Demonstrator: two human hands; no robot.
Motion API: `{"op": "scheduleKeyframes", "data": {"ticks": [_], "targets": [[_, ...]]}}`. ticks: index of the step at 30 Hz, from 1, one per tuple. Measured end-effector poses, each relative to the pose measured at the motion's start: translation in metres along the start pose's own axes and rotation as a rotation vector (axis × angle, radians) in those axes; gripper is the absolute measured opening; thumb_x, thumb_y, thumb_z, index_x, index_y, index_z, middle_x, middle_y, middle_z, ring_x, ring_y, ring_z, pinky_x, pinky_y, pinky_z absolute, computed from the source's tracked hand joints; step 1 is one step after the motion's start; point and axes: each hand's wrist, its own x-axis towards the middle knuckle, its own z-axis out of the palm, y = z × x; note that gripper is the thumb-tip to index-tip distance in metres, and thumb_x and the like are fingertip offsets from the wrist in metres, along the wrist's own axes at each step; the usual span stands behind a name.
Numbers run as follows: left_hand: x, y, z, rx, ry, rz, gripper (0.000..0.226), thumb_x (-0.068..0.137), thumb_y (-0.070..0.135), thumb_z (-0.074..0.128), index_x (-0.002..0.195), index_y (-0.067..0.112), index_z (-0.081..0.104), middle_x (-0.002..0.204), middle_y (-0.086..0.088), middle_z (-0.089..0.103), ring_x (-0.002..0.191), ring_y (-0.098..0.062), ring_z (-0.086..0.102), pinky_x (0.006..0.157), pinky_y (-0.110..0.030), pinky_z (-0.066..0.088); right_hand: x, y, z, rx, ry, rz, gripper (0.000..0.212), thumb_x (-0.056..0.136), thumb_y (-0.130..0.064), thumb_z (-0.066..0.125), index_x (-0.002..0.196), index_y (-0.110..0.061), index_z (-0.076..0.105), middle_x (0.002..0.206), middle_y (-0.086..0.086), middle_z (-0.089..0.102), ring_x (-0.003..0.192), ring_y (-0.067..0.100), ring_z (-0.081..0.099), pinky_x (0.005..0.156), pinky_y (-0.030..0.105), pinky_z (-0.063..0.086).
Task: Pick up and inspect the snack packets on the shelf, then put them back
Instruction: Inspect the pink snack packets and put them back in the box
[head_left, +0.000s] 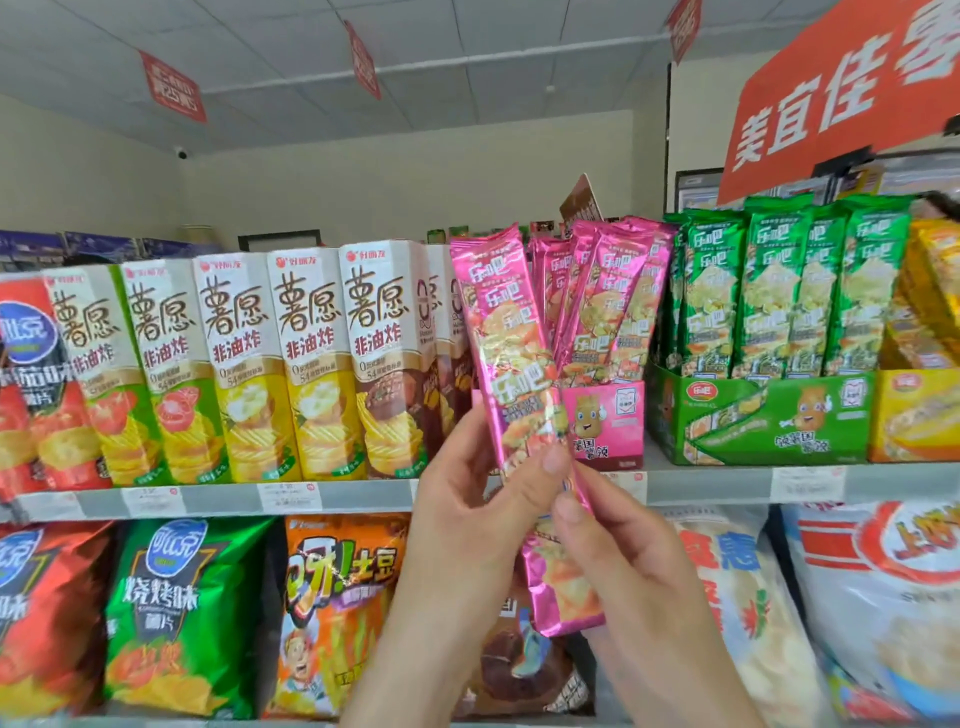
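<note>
Okay, a person stands at a shop aisle holding one long pink foil snack packet (511, 332) in both hands, off the grey metal shelf (363, 496) and nearer to us than the stock. The left hand (467, 504) grips the packet about midway, thumb (548, 465) pressed on the front, fingers curled behind. The right hand (623, 566) pinches the same packet just below, fingertips on its right edge, touching or almost touching the left thumb. The packet is tilted, top leaning left; its top end covers part of the upper shelf stock and its bottom end hangs below the hands, in front of the lower shelf. Just behind and to the right, a pink cardboard display box (610, 426) sits on the upper shelf with more pink packets (602, 291) upright in it, leaning a bit. Right of that is a green cardboard display box (769, 421) packed with upright green foil packets (774, 291), then a yellow display box (914, 421) at the far right edge. Left of the held packet is a row of tall cream cartons (311, 364) with yellow, green and brown lower halves. White price tags (288, 496) are stuck on the shelf front. On the lower shelf there are a green crisp bag (176, 613), an orange crisp bag (332, 597), a red bag (41, 613) at the left and a big white bag (883, 597) at the right. A red banner (841, 98) with white characters hangs top right.
</note>
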Motion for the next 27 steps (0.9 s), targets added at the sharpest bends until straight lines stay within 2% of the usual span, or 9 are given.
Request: {"op": "scheduleKeyframes", "data": {"ticks": [3,6,8,12,16,18,20,24,27], "targets": [[-0.004,0.001,0.002,0.005,0.034,0.014,0.038,0.076,0.038,0.077,0.111,0.026,0.069,0.108,-0.004,0.073,0.1,-0.02,0.069,0.078,-0.026,0.055,-0.007,-0.004,0.001,0.142,-0.012,0.057,0.051,0.067,-0.06,0.079,0.113,-0.043,0.07,0.116,-0.008,0.072,0.109,0.009,0.066,0.082,0.021,0.054],[-0.005,0.001,0.005,0.012,0.101,0.039,0.034,0.074,0.039,0.075,0.105,0.026,0.071,0.104,-0.003,0.074,0.096,-0.02,0.071,0.074,-0.025,0.055,-0.017,-0.007,-0.002,0.383,-0.034,0.237,0.066,0.055,-0.053,0.089,0.111,-0.021,0.073,0.108,0.011,0.073,0.091,0.027,0.072,0.068,0.034,0.058],[-0.006,0.003,0.007,-0.013,0.131,0.044,0.033,0.074,0.04,0.075,0.103,0.026,0.072,0.101,-0.005,0.075,0.091,-0.021,0.072,0.07,-0.027,0.056,-0.023,-0.009,-0.007,0.424,-0.084,0.325,0.069,0.055,-0.052,0.09,0.107,-0.009,0.073,0.094,0.023,0.071,0.072,0.034,0.07,0.06,0.039,0.057],[-0.008,0.006,0.02,-0.002,0.171,0.054,0.033,0.074,0.044,0.073,0.102,0.026,0.072,0.098,-0.007,0.075,0.08,-0.022,0.072,0.062,-0.029,0.057,-0.034,-0.019,-0.018,0.384,-0.211,0.322,0.059,0.075,-0.055,0.076,0.107,-0.007,0.071,0.085,0.023,0.069,0.07,0.031,0.067,0.06,0.032,0.054],[-0.007,0.008,0.042,-0.023,0.272,0.074,0.026,0.077,0.038,0.073,0.099,0.023,0.072,0.098,-0.008,0.074,0.089,-0.027,0.069,0.078,-0.042,0.055,-0.046,-0.035,-0.036,0.199,-0.247,0.289,0.043,0.077,-0.048,0.076,0.111,-0.022,0.071,0.088,0.017,0.073,0.072,0.024,0.069,0.065,0.027,0.054],[-0.006,0.01,0.049,-0.064,0.298,0.086,0.029,0.076,0.038,0.071,0.1,0.022,0.071,0.1,-0.007,0.074,0.093,-0.024,0.068,0.083,-0.043,0.054,-0.053,-0.041,-0.045,0.051,-0.181,0.237,0.019,0.087,-0.033,0.068,0.102,-0.022,0.074,0.086,0.017,0.075,0.07,0.022,0.071,0.063,0.024,0.053],[-0.007,0.01,0.057,-0.059,0.268,0.066,0.031,0.08,0.039,0.069,0.106,0.021,0.069,0.106,-0.008,0.073,0.101,-0.027,0.067,0.089,-0.047,0.052,-0.061,-0.045,-0.054,-0.045,-0.094,0.21,0.017,0.091,-0.026,0.062,0.09,-0.018,0.077,0.08,0.014,0.075,0.067,0.021,0.071,0.059,0.021,0.051],[-0.018,0.002,0.076,-0.031,0.238,-0.003,0.037,0.08,0.041,0.067,0.111,0.021,0.068,0.111,-0.01,0.072,0.109,-0.035,0.064,0.096,-0.06,0.047,-0.072,-0.053,-0.07,-0.1,-0.034,0.24,0.03,0.072,-0.047,0.071,0.089,-0.023,0.074,0.083,0.005,0.075,0.073,0.017,0.07,0.063,0.022,0.049],[-0.027,-0.006,0.089,0.003,0.242,-0.023,0.047,0.075,0.045,0.07,0.115,0.021,0.066,0.107,-0.005,0.073,0.097,-0.022,0.068,0.087,-0.046,0.055,-0.083,-0.05,-0.082,-0.154,0.048,0.225,0.055,0.052,-0.069,0.076,0.091,-0.031,0.07,0.078,0.01,0.071,0.072,0.012,0.067,0.064,0.021,0.05]]}}
